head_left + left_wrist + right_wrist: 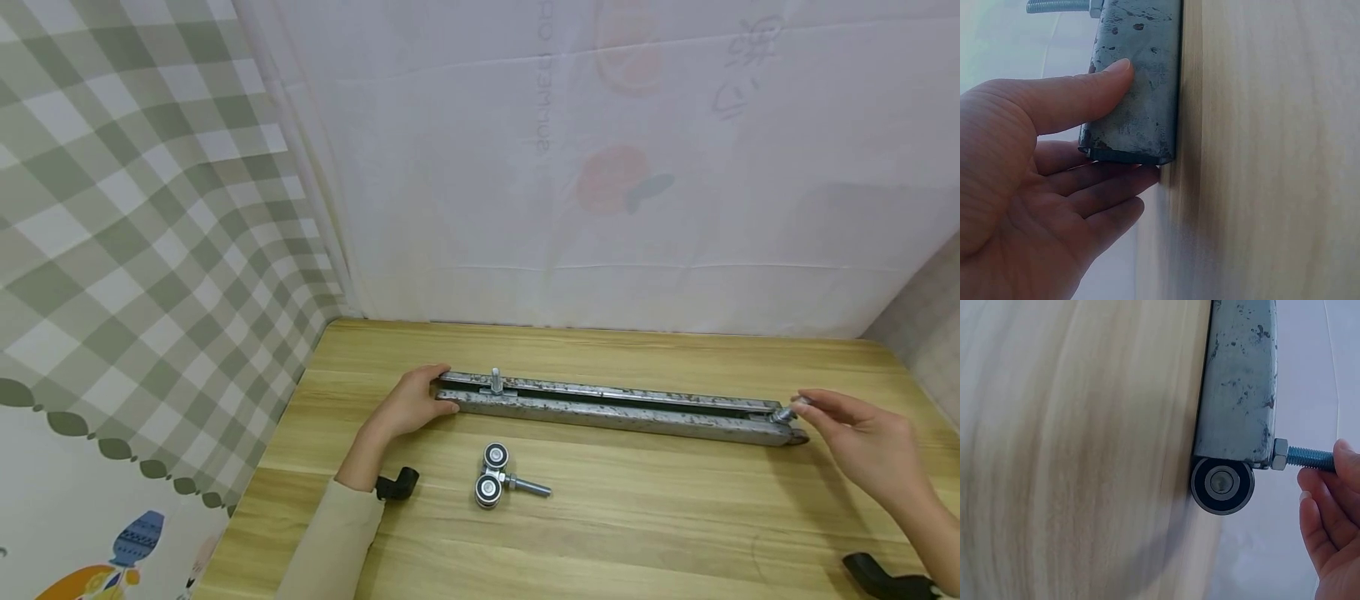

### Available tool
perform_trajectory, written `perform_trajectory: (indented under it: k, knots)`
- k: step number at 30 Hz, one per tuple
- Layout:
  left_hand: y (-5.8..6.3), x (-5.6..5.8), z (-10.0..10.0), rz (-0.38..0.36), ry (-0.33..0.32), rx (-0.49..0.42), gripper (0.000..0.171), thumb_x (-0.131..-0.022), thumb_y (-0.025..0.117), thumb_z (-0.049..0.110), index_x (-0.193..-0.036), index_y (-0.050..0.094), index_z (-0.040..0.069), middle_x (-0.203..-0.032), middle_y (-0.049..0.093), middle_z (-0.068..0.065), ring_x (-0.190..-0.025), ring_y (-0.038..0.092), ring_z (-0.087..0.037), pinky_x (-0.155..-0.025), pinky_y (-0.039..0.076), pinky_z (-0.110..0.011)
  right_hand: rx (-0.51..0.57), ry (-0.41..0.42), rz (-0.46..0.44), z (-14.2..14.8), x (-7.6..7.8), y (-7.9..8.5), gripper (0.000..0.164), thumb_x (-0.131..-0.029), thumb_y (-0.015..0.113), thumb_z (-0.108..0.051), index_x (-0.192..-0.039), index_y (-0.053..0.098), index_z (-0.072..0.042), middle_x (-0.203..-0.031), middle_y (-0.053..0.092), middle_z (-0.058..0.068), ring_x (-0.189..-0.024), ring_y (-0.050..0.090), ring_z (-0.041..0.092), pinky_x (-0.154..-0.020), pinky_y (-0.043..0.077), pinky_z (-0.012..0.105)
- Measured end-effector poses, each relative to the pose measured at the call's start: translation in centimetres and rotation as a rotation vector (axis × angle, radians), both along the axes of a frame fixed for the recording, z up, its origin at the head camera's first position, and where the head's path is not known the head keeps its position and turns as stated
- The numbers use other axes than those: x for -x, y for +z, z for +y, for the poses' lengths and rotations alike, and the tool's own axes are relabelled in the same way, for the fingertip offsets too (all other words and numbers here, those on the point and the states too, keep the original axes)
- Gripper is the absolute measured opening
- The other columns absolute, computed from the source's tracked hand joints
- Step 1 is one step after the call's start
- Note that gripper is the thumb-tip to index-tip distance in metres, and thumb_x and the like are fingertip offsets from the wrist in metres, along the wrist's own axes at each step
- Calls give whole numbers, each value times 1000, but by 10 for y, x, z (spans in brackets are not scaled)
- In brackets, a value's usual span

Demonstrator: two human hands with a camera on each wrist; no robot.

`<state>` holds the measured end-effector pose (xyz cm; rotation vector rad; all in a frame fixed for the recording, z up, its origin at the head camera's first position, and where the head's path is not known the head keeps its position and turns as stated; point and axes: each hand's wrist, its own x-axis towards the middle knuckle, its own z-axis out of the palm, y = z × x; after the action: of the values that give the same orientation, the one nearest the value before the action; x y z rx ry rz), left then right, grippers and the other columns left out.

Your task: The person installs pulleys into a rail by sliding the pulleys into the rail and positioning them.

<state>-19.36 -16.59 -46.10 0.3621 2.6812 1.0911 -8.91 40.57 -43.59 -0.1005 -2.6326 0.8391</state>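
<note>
A slotted steel track (600, 418) with dark scuffs lies across the table, slot facing up. My left hand (408, 404) grips its left end, the thumb on the near wall and fingers around the end and far side. My right hand (866, 437) pinches the threaded bolt (1310, 457) of a roller at the right end. One roller wheel (1222, 485) sticks out of the track's end; the rest of that roller is hidden inside. Near the left end, another roller's bolt (497, 381) stands upright from the slot, its wheels hidden.
A loose roller (489, 487) with black-and-silver wheels lies in front of the track, its bolt pointing right. Black wrist camera mounts (885, 579) show beside both wrists. A white printed cloth (465, 192) hangs behind the wooden table (637, 517), and a checked cloth (165, 192) at left.
</note>
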Motion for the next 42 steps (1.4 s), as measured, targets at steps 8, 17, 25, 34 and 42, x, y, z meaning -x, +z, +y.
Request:
perform_trajectory:
  k: [8, 17, 25, 34, 42]
  knots:
    - [0, 0, 0, -2, 2, -2, 72, -91, 84, 17, -152, 50, -3, -152, 53, -23, -143, 47, -37, -120, 38, -50, -18, 11, -16, -3, 1, -1, 32, -99, 76, -16, -117, 74, 10, -97, 55, -37, -86, 38, -35, -61, 39, -2]
    - [0, 0, 0, -3, 3, 1, 73, -91, 84, 16, -152, 50, -3, -152, 53, -22, -144, 47, -37, -120, 37, -49, 14, 17, -36, -8, 3, 2, 36, -97, 79, -19, -117, 74, 11, -95, 45, -51, -84, 41, -35, -60, 39, -1]
    - [-1, 1, 0, -3, 0, -1, 73, -91, 84, 16, -153, 49, -3, -153, 52, -22, -144, 47, -36, -121, 37, -49, 73, 21, -88, -15, 5, 2, 39, -97, 78, -23, -119, 74, 9, -94, 51, -48, -84, 44, -32, -60, 42, 2]
    - [-2, 0, 0, 0, -12, -4, 73, -91, 84, 17, -153, 49, -3, -152, 53, -23, -143, 48, -37, -120, 38, -50, 125, 37, -76, -26, 9, 1, 38, -97, 79, -22, -118, 73, 9, -92, 56, -47, -83, 49, -29, -59, 46, 5]
    - [-2, 0, -1, 2, -8, -7, 73, -91, 84, 17, -153, 49, -3, -152, 54, -22, -143, 48, -36, -119, 39, -50, 153, 58, -61, -36, 10, 0, 38, -97, 79, -21, -118, 73, 10, -92, 58, -45, -84, 51, -27, -61, 46, 5]
